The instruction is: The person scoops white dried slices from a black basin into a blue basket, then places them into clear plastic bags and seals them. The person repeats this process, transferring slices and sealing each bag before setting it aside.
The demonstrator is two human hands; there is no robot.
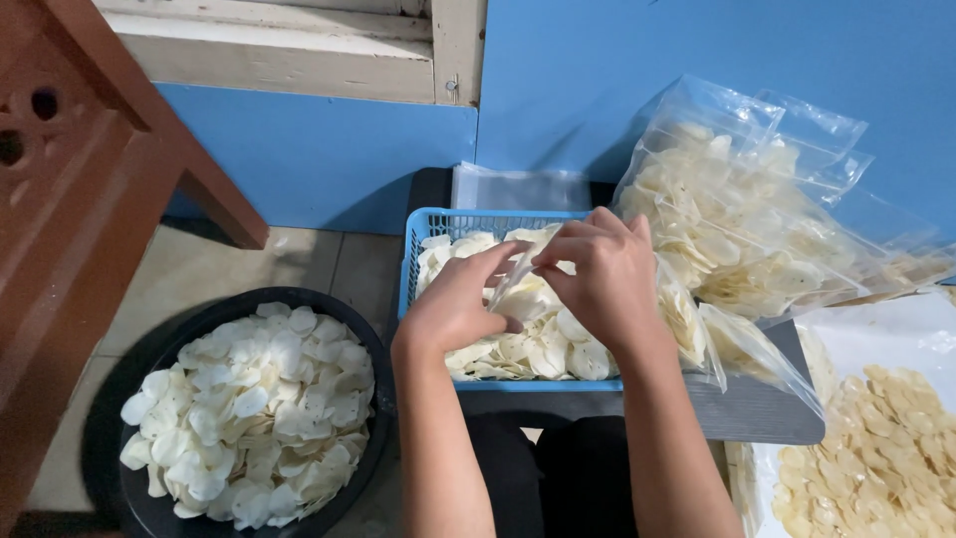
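Against a blue wall [697, 50], the left hand [453, 304] and right hand [602, 274] are pinching a thin clear bag [518, 269] over the blue basket [413, 249] of pale chips [528, 349]; parting the bag's mouth evenly is probably helping, with light finger pressure.

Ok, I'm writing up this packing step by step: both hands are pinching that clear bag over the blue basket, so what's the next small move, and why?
Probably pull the bag's mouth apart. The left hand and right hand both pinch the clear plastic bag, which looks flat and empty, right above the chips in the blue basket. Filled bags lie to the right.
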